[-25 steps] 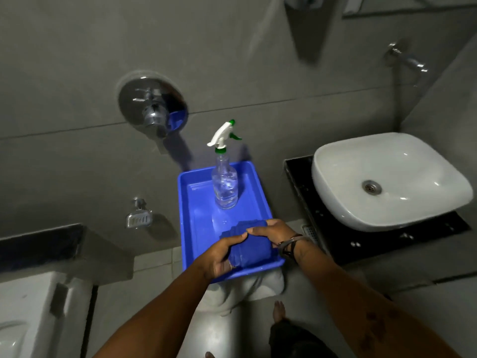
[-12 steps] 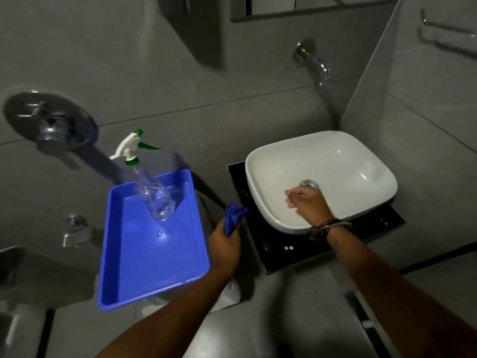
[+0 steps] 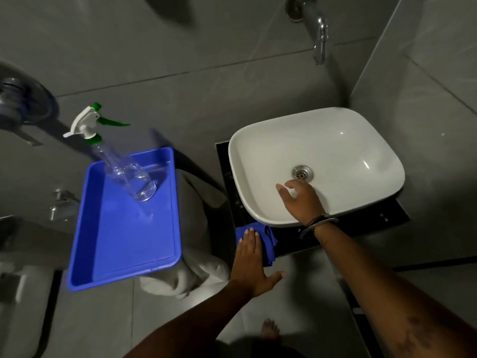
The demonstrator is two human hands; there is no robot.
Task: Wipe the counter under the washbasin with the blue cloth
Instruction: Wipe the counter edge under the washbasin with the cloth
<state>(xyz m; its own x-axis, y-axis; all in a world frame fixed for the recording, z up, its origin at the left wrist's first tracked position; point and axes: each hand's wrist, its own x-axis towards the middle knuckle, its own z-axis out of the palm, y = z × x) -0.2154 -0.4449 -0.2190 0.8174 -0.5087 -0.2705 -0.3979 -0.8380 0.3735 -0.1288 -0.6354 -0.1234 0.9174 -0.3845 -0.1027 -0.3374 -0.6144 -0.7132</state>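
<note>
The blue cloth (image 3: 268, 240) lies crumpled on the front left corner of the black counter (image 3: 361, 229), just under the rim of the white washbasin (image 3: 335, 151). My left hand (image 3: 251, 262) lies flat on the cloth, fingers stretched out, pressing it onto the counter. My right hand (image 3: 300, 200) rests over the basin's front rim with loosely spread fingers near the drain, holding nothing; a bangle sits on its wrist.
A blue tray (image 3: 124, 254) stands to the left on a white draped stand, with a clear spray bottle (image 3: 113, 156) upright in its far end. A chrome tap (image 3: 318, 34) juts from the grey wall above the basin. Grey walls close in behind and right.
The cloth went from the tray to my left hand, then down onto the counter's front left corner. My right hand moved to the basin rim and opened. The view swung right.
</note>
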